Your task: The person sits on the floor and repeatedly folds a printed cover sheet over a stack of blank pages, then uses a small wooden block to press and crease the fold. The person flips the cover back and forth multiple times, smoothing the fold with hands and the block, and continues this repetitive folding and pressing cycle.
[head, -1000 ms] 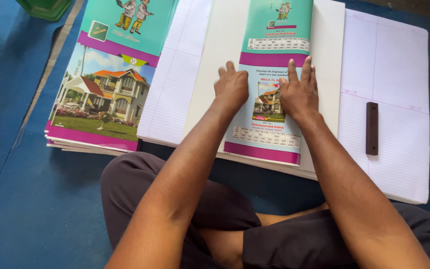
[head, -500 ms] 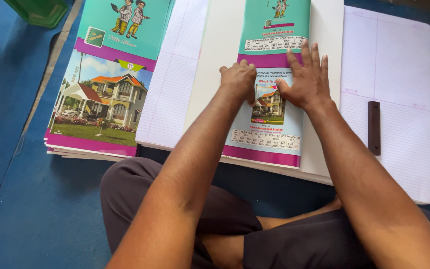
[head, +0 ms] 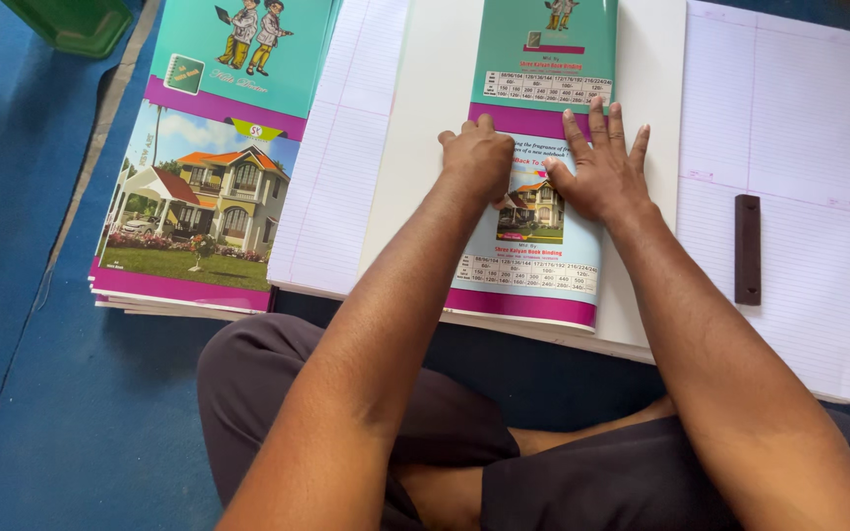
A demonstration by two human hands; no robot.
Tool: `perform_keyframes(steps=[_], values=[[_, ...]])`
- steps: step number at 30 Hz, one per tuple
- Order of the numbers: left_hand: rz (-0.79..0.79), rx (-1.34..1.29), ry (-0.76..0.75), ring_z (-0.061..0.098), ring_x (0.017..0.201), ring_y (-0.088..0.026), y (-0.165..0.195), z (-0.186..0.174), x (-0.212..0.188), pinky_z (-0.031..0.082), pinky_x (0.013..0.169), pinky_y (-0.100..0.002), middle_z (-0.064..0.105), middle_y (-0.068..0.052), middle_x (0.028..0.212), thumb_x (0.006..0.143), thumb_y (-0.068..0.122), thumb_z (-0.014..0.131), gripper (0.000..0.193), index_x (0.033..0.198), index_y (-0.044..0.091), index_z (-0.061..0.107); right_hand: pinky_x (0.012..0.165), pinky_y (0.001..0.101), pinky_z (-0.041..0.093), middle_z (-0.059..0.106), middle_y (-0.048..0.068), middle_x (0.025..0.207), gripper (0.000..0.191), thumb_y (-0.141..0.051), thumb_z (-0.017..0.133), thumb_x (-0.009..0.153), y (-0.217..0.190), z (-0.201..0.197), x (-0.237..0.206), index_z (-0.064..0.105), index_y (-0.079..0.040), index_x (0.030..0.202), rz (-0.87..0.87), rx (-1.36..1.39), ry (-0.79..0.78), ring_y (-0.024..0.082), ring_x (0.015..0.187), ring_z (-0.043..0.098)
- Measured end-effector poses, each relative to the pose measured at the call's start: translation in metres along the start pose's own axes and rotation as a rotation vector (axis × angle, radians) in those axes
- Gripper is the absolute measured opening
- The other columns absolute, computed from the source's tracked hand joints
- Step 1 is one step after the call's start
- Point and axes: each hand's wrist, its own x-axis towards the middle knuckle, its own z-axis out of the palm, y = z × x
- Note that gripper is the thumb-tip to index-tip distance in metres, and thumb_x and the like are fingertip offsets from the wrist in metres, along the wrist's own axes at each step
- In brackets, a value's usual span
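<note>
Head view: both hands are down on the printed cover sheet (head: pixel 533 147), the teal and magenta one with a small house picture, which lies flat on a white board (head: pixel 415 147) in front of my crossed legs. Left hand (head: pixel 480 157) is curled into a loose fist, knuckles pressing the sheet near its left edge, holding nothing. Right hand (head: pixel 602 167) is flat, fingers spread wide, palm on the sheet just right of the house picture, also holding nothing. The two hands are close together, nearly touching at the thumbs. The board sits over ruled paper (head: pixel 779 147) that sticks out on both sides. A dark brown bar (head: pixel 747 248) lies on the ruled paper to the right, well clear of my right hand, untouched. To the left there's a stack of finished-looking covers (head: pixel 209 187) with the same teal and house print, edges roughly squared, sitting on the blue floor (head: pixel 22 295). A green container (head: pixel 71 20) is at the top left corner, mostly out of frame. My read on progress: cover is placed and being pressed or smoothed onto the board, looks lined up along the top; the sheet lies flat with no visible wrinkles. Whether it is stuck down I cannot tell.
</note>
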Motion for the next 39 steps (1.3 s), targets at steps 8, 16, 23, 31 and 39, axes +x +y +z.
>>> perform_keyframes(steps=[8, 16, 23, 31, 39], values=[[0.009, -0.012, 0.054, 0.053, 0.125, -0.027, -0.001, 0.005, 0.002, 0.044, 0.101, -0.056, 0.055, -0.006, 0.129, 0.060, 0.026, 0.098, 0.066, 0.121, 0.022, 0.072, 0.119, 0.0675, -0.010, 0.002, 0.012, 0.173, 0.081, -0.066, 0.036, 0.093, 0.002, 0.008, -0.005, 0.023, -0.028, 0.164, -0.042, 0.058, 0.069, 0.031, 0.158, -0.008], [0.007, -0.016, 0.062, 0.053, 0.125, -0.028, -0.001, 0.005, 0.002, 0.044, 0.102, -0.056, 0.056, -0.008, 0.130, 0.061, 0.022, 0.097, 0.068, 0.124, 0.022, 0.070, 0.121, 0.0663, -0.008, 0.003, 0.010, 0.173, 0.080, -0.068, 0.035, 0.095, -0.005, 0.003, -0.007, 0.021, -0.029, 0.164, -0.016, 0.025, 0.052, 0.030, 0.158, -0.006], [0.004, 0.003, 0.026, 0.052, 0.128, -0.030, -0.005, -0.001, 0.005, 0.039, 0.107, -0.063, 0.053, -0.011, 0.137, 0.066, 0.022, 0.095, 0.075, 0.133, 0.021, 0.063, 0.121, 0.0644, -0.007, 0.000, 0.009, 0.172, 0.085, -0.067, 0.045, 0.090, -0.013, -0.009, 0.001, 0.021, -0.030, 0.163, 0.060, 0.093, -0.053, 0.028, 0.157, -0.007], [-0.007, -0.026, 0.011, 0.051, 0.131, -0.031, -0.005, 0.002, 0.011, 0.038, 0.109, -0.063, 0.052, -0.014, 0.140, 0.074, 0.022, 0.091, 0.073, 0.139, 0.020, 0.059, 0.125, 0.0459, 0.020, 0.030, 0.018, 0.166, 0.071, -0.052, 0.053, 0.101, 0.057, -0.030, -0.002, 0.039, -0.009, 0.156, -0.028, 0.258, -0.036, 0.032, 0.155, 0.023], [0.005, -0.019, 0.037, 0.051, 0.128, -0.032, -0.002, -0.001, 0.004, 0.039, 0.107, -0.061, 0.051, -0.015, 0.139, 0.072, 0.022, 0.091, 0.093, 0.152, 0.032, 0.044, 0.109, 0.0558, 0.038, 0.045, 0.030, 0.151, 0.077, -0.047, 0.070, 0.092, 0.161, -0.033, -0.045, 0.050, -0.001, 0.151, 0.247, 0.098, 0.125, 0.044, 0.141, 0.039]])
